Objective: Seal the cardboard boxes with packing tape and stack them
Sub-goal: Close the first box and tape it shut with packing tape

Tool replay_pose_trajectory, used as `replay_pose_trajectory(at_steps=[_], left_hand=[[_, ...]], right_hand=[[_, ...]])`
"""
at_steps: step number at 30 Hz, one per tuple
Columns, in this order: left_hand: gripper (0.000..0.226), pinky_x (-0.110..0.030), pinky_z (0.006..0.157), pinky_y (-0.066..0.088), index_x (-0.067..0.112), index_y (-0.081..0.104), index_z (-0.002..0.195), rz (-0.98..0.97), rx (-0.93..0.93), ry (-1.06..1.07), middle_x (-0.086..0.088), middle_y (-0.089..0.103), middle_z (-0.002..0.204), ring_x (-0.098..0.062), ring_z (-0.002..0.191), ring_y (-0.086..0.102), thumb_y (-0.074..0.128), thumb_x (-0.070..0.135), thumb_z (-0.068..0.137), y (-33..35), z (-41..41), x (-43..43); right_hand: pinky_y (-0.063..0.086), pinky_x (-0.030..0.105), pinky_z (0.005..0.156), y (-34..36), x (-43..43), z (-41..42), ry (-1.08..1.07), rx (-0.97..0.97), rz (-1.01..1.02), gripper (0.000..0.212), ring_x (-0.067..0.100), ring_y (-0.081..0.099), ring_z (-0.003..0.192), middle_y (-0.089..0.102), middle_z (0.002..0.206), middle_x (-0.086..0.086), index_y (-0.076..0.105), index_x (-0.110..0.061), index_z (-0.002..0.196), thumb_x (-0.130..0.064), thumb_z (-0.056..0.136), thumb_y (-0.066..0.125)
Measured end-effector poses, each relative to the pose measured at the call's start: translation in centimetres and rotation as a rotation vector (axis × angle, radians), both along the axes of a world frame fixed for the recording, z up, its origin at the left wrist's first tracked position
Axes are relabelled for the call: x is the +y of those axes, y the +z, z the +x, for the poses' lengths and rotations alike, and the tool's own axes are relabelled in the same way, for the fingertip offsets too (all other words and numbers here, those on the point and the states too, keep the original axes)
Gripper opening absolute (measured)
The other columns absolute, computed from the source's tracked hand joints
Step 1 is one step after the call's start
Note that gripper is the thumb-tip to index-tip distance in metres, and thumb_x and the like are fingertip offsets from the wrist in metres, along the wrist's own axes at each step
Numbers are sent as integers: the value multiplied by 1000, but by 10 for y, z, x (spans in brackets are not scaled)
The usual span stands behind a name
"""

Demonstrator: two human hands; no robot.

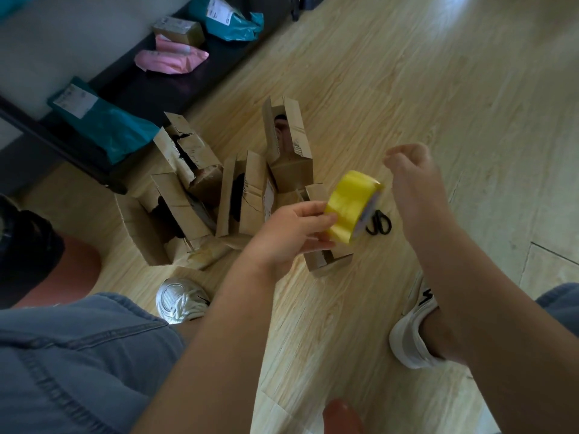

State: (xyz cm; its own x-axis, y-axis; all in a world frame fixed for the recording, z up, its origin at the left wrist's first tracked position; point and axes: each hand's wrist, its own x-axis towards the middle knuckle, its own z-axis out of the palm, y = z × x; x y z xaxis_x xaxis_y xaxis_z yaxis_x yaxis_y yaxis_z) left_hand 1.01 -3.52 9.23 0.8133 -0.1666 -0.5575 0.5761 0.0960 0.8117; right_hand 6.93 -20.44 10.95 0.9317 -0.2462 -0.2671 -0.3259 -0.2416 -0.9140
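**Left-hand grip (294,227) on the yellow tape roll (354,205), boxes open on the floor**

Left-hand grip holds the tape roll in the air, thumb on the near side of the yellow band and fingers curled under it. The roll hangs above the near right end of the box cluster, tilted so its core faces right. The right-hand grip (410,170) is raised just right of the roll and apart from it. Its fingers are curled in with thumb and forefinger close together; whether anything lies between them cannot be made out.

Several cardboard boxes (238,195) stand bunched together on the wooden floor (407,73), their top flaps up or ajar with dark gaps showing inside. A smaller open box (329,261) sits at the near right of the bunch, partly hidden below the left hand. Black scissors (379,225) lie on the floor just right of that box, below the roll.

Two white shoes (181,303) are planted on the floor near the boxes. Behind the boxes, on a dark strip (150,89) along the wall, lie teal mailers (106,126), a pink mailer (170,59) and a small brown parcel (178,29).
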Motion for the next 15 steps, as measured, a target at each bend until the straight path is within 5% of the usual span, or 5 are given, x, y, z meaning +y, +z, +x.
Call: replay_pose_trajectory(at_steps=[4,8,12,15], left_hand=[[15,-33,87,58,15,68,109,67,28,269,-1,74,93,-18,87,66,62,12,95,-8,4,0],[12,-34,86,58,22,67,96,50,13,331,3,75,83,-18,87,69,59,13,98,-5,5,3],[13,-32,81,60,24,69,102,64,-8,294,-5,76,95,-21,83,71,58,18,99,-5,4,0],[14,-29,73,60,23,72,107,238,-54,232,-9,76,97,-18,79,71,61,23,97,-7,2,0]], right_hand=[[41,22,69,-4,-1,-7,204,65,29,17,-2,57,94,64,102,-13,66,-24,112,-27,95,62],[50,24,90,-9,5,-13,594,134,-5,17,1,66,100,74,100,-13,75,-27,108,-25,93,67],[54,42,96,-24,11,-10,582,34,-68,21,14,68,101,75,100,-3,75,-20,108,-15,88,74],[53,38,89,-36,12,-10,548,22,-116,20,14,66,97,70,100,-3,70,-16,104,-16,85,77]])
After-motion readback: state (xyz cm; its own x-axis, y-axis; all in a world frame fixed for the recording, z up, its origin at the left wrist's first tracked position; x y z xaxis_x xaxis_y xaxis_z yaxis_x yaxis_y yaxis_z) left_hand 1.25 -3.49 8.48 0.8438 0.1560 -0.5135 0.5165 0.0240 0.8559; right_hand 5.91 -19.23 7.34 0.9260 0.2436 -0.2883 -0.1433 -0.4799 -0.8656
